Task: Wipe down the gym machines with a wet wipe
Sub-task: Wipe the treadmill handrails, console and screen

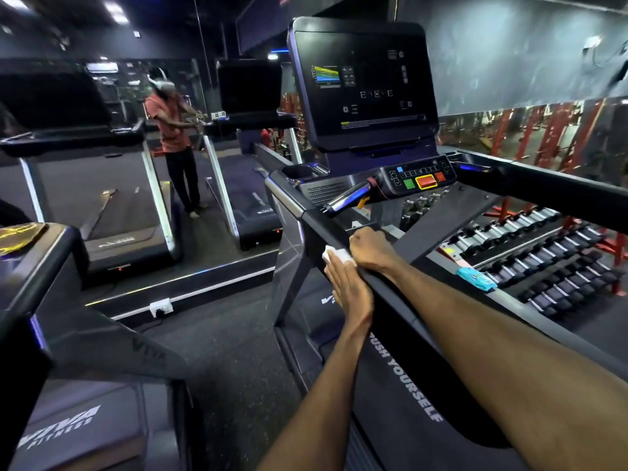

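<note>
Head view, standing on a black treadmill (401, 396) with "PUSH YOURSELF" printed in white along its side rail. Both arms reach forward to the treadmill's left black padded handrail (326, 229).

Left hand (350, 288): fingers straight and together, laid flat against the outer side of the handrail, fingertips pressing a small crumpled white wet wipe (334, 255) onto the rail. The wipe sits between the two hands, on the rail's top outer edge.

Right hand (368, 248): on top of the same handrail, just beside the wipe, fingers curled over the rail's inner side. Forearm lies along the rail.

Ahead: large dark console screen (362, 86) with a small coloured graphic, and below it a control panel with green, yellow-framed red and red buttons (423, 180).

Right, beyond the treadmill: rows of black dumbbells on a red rack (530, 256); a small blue packet (475, 278) lies on a grey ledge.

Left: two more treadmills; a person in an orange shirt and dark trousers (175, 141) stands between them, wearing a headset.
</note>
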A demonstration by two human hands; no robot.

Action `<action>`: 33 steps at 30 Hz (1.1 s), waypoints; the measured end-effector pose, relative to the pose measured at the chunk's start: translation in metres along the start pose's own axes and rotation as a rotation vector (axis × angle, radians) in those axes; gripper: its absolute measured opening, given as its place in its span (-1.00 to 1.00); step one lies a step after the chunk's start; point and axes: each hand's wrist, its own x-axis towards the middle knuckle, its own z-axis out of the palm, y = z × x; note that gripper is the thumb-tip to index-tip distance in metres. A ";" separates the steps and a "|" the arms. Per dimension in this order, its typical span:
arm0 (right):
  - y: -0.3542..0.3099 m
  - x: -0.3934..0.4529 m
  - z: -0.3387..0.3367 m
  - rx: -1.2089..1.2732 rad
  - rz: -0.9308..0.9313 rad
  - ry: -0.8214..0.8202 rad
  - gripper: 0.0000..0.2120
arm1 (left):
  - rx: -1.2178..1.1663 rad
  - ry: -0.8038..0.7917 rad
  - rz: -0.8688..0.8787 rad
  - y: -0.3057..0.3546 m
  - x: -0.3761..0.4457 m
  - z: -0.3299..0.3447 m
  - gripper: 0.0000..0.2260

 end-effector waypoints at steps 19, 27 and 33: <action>0.012 -0.036 -0.016 0.025 -0.016 0.013 -0.69 | -0.021 0.035 0.086 -0.001 -0.043 0.017 -0.56; 0.018 -0.047 -0.021 0.034 -0.033 -0.007 -0.80 | -0.056 -0.019 0.143 -0.001 -0.068 0.019 -0.54; 0.031 -0.058 -0.024 0.044 -0.066 -0.005 -0.82 | -0.061 0.010 0.038 -0.017 -0.075 0.012 0.01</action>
